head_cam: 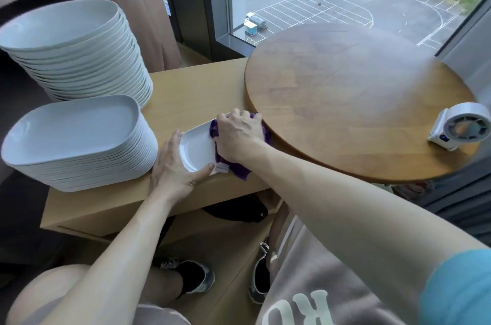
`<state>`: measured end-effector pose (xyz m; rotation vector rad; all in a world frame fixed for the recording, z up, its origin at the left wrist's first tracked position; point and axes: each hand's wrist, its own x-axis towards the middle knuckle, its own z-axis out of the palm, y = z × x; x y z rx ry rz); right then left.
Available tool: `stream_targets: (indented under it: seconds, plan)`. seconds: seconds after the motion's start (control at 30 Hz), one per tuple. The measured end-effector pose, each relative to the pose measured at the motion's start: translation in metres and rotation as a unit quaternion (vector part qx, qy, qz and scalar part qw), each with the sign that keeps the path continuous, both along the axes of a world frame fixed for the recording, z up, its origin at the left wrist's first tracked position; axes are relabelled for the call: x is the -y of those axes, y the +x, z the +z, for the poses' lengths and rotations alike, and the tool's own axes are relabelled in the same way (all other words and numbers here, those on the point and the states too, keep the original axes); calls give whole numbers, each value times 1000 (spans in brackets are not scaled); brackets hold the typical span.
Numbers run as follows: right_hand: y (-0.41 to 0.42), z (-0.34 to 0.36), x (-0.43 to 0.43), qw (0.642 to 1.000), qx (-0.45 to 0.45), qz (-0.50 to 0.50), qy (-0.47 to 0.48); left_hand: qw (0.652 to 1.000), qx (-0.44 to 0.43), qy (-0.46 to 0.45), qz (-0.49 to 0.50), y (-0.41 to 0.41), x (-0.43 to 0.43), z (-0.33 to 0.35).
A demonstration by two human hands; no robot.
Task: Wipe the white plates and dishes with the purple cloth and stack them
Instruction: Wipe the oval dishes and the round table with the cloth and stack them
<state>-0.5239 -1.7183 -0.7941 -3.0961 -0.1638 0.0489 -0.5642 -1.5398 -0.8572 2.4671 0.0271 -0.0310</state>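
A small white dish lies on the light wooden shelf in front of me. My left hand holds its near left rim, thumb along the front edge. My right hand grips the purple cloth and presses it onto the right half of the dish. To the left stands a stack of several white oblong plates. Behind it rises a taller stack of several white round dishes.
A round dark wooden tabletop overlaps the shelf on the right, touching my right hand's knuckles. A small white fan sits at its right edge. A window lies beyond. My legs and shoes are below the shelf.
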Motion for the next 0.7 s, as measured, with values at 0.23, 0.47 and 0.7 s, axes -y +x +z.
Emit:
stream_targets:
  seconds: [0.23, 0.47, 0.7]
  plan:
    - [-31, 2, 29, 997, -48, 32, 59, 998, -45, 49, -16, -1, 1, 7]
    - [-55, -16, 24, 995, 49, 20, 84, 997, -50, -41, 44, -20, 18, 27]
    - [-64, -12, 30, 979, 60, 10, 197, 977, -38, -196, 77, -44, 22, 74]
